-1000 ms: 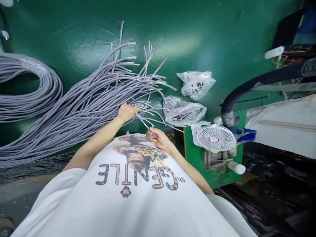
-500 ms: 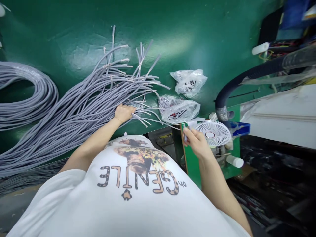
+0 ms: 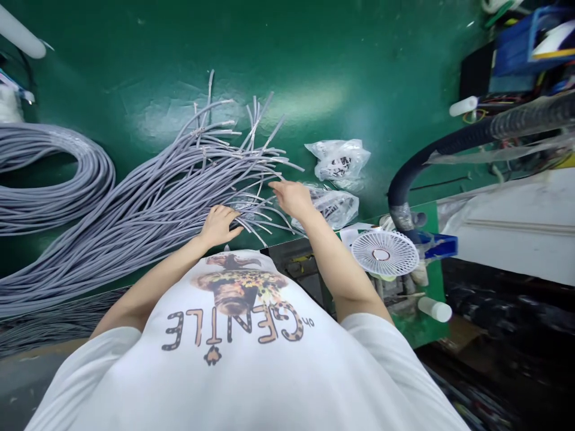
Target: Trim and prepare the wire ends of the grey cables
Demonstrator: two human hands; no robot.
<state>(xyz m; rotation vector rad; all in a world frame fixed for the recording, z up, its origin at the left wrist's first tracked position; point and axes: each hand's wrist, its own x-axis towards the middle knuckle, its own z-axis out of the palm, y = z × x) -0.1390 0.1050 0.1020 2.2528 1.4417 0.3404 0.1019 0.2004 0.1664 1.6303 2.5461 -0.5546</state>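
Observation:
A big bundle of grey cables (image 3: 148, 197) lies across the green table (image 3: 323, 72), its cut ends fanning out toward the middle. My left hand (image 3: 218, 224) rests on the cable ends near the table's front edge, fingers curled over them. My right hand (image 3: 291, 197) reaches over the loose ends just right of it, fingers bent and touching the tips. Whether either hand truly grips a cable is hard to see. A clear plastic bag of small parts (image 3: 336, 206) lies right beside my right hand.
A second plastic bag (image 3: 339, 160) sits farther back. A coil of grey cable (image 3: 49, 173) lies at the left. A small white fan (image 3: 385, 253) stands on a green stand at the right, under a black hose (image 3: 431, 155). Clutter fills the right side.
My right hand came back from beside the fan to the cable ends on the table. My left hand stayed on the bundle. The camera view shifted slightly.

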